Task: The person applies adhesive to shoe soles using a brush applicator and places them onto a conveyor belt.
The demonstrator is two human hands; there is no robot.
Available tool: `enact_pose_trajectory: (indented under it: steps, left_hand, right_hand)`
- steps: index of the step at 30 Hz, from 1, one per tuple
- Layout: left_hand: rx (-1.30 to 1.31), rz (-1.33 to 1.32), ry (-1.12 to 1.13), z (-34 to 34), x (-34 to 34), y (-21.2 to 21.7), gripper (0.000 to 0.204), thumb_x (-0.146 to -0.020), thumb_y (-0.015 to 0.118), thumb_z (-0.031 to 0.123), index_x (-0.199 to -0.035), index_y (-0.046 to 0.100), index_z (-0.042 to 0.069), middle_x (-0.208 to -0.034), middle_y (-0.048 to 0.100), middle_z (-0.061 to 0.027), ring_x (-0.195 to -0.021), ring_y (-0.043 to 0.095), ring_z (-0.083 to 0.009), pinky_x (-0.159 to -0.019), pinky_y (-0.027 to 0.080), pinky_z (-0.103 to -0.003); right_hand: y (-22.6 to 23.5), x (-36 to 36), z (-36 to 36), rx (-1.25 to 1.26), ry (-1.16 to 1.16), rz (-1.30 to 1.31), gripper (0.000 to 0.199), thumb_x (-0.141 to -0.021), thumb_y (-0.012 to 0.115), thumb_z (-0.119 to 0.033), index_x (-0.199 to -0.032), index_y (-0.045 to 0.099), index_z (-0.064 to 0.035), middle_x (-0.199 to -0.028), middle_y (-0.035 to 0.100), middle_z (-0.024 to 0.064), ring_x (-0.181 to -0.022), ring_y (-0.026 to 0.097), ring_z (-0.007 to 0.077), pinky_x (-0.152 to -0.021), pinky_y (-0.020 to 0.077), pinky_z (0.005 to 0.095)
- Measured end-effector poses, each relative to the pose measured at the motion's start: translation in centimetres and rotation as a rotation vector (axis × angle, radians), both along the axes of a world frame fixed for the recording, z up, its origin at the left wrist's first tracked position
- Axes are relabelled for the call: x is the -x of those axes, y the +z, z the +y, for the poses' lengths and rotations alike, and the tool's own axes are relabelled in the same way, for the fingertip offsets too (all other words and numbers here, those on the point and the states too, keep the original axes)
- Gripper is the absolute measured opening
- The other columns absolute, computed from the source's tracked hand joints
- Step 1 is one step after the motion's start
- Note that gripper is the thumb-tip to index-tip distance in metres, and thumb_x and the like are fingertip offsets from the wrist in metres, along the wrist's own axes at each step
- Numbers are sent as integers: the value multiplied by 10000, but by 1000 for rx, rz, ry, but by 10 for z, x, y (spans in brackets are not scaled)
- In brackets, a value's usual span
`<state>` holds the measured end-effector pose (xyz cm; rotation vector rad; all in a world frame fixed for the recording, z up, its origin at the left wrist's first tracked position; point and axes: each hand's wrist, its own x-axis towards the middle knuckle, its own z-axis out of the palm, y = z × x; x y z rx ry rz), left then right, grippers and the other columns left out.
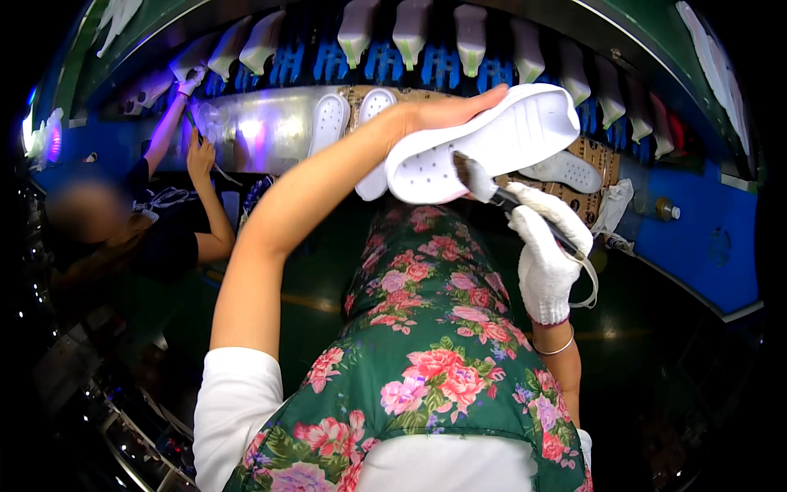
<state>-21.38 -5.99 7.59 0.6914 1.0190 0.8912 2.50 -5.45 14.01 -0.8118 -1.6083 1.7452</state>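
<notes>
A white shoe sole with a raised rim and small holes at its near-left end is held up in front of me, tilted. My left hand grips it from the far side; the fingers lie along its outer edge, and part of the hand is hidden behind the sole. My right hand, in a white knit glove, is closed around the black handle of a brush. From the handle's rear runs a thin pale tube. The brush's dark bristles are at the inside of the sole, by its near-left rim.
More white soles rest on the bench at left, with another sole on brown cardboard at right. Beyond hang shoe uppers on blue holders. A bottle lies far right. A co-worker's hand works at left.
</notes>
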Motion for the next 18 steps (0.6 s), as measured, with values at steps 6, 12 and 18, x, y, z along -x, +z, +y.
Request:
enact_pose_trajectory:
  steps: [6, 12, 18]
  left_hand:
    - [-65, -999, 108, -21, -43, -52, 1019, -876, 290, 862, -1477, 425, 49, -1153, 649, -313, -935, 702, -478, -753, 613, -586]
    - [-130, -781, 555, -28, -84, -42, 526, -1070, 442, 374, -1443, 447, 2, -1378, 576, -194, -1290, 560, -306, -1104, 466, -467]
    - [-28, -758, 443, -68, -57, -49, 492, -1045, 513, 234, -1493, 400, 66, -1282, 595, -283, -1028, 695, -375, -871, 622, -487]
  right_hand:
    - [-7, -5, 36, -257, -134, -52, 218, -845, 732, 60, -1063, 735, 62, -1046, 740, 123, -941, 687, 161, -856, 544, 276]
    - [-5, -3, 58, -486, 65, -87, 198, -809, 776, -8, -1007, 771, -10, -966, 762, 100, -878, 719, 178, -819, 553, 299]
    - [5, 5, 62, -508, 211, -42, 173, -799, 807, -56, -969, 786, -34, -909, 765, 91, -834, 711, 173, -767, 551, 310]
